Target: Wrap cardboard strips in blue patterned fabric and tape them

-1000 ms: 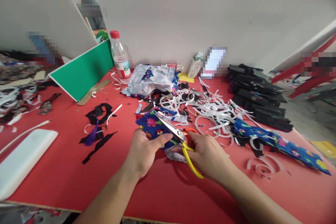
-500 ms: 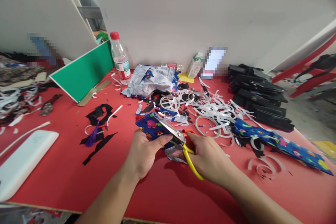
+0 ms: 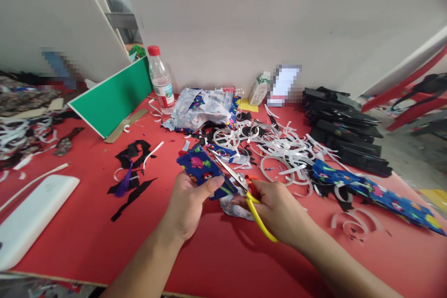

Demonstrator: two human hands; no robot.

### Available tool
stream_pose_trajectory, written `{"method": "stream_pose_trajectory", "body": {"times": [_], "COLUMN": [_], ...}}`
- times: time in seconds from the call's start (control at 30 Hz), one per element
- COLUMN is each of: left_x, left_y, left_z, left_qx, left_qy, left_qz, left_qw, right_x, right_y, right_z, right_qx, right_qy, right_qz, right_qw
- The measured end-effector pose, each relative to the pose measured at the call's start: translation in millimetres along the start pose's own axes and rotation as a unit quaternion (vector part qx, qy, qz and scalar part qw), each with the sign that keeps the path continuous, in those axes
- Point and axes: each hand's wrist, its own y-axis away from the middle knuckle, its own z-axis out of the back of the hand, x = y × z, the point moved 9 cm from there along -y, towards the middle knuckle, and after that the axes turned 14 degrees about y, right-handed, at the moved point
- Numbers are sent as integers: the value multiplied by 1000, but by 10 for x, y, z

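My left hand [image 3: 190, 202] pinches a piece of blue patterned fabric [image 3: 200, 165], thumb on top. My right hand [image 3: 279, 207] is wrapped round the handles of a pair of scissors [image 3: 259, 219], one yellow and one orange. The blades point up and left along the right edge of the fabric and look nearly closed. Below the blades, a pale-backed fabric part [image 3: 235, 208] hangs near my right fingers; whether it joins the blue piece I cannot tell. Some of my right fingers are hidden behind the scissors.
Tangled white strips [image 3: 289, 144] lie beyond my hands. A folded fabric bundle [image 3: 206, 109] and a bottle [image 3: 162, 86] stand at the back. Right are a black stack [image 3: 344, 130] and a blue patterned strip [image 3: 380, 191]. Left are a green board [image 3: 111, 102] and a white power bank [image 3: 38, 219].
The blue fabric has turned and shifted slightly left, with more of its face showing. The scissors have moved a little right and now lie at its edge rather than across it.
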Motion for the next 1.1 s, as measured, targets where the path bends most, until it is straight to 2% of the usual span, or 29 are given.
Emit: {"method": "stream_pose_trajectory", "body": {"times": [0.1,0.17,0.3,0.37,0.47,0.53,0.6,0.67,0.77,0.87,0.97,1.1], "left_x": [-31,-70,-125,-134,-118,-115,-134,-160,-192,-176,-154,-100], "left_y": [35,70,146,162,137,89,46,22,14,23,34,33], "left_z": [-57,-123,-270,-291,-241,-135,-9,67,87,77,102,115], "left_qx": [9,37,119,135,111,54,-11,-48,-52,-39,-45,-41], "left_qy": [98,139,169,166,147,133,118,92,46,18,-7,-10], "left_qz": [32,47,63,59,49,26,-14,-53,-97,-105,-108,-105], "left_qw": [995,989,976,975,982,989,993,993,993,994,993,994], "right_x": [-23,-47,-92,-95,-113,-144,-146,-98,23,100,110,92], "right_y": [-1,-8,-33,-45,-46,-31,-18,-4,27,53,62,71], "right_z": [-15,22,147,176,197,214,200,163,100,67,59,1], "right_qx": [13,-1,-62,-82,-103,-112,-96,-62,-16,-6,-13,12], "right_qy": [-60,-76,-10,19,14,-11,-38,-40,2,42,58,43], "right_qz": [-13,-24,-48,-52,-57,-64,-59,-36,12,35,27,8], "right_qw": [998,997,997,995,993,992,993,997,1000,998,998,999]}}
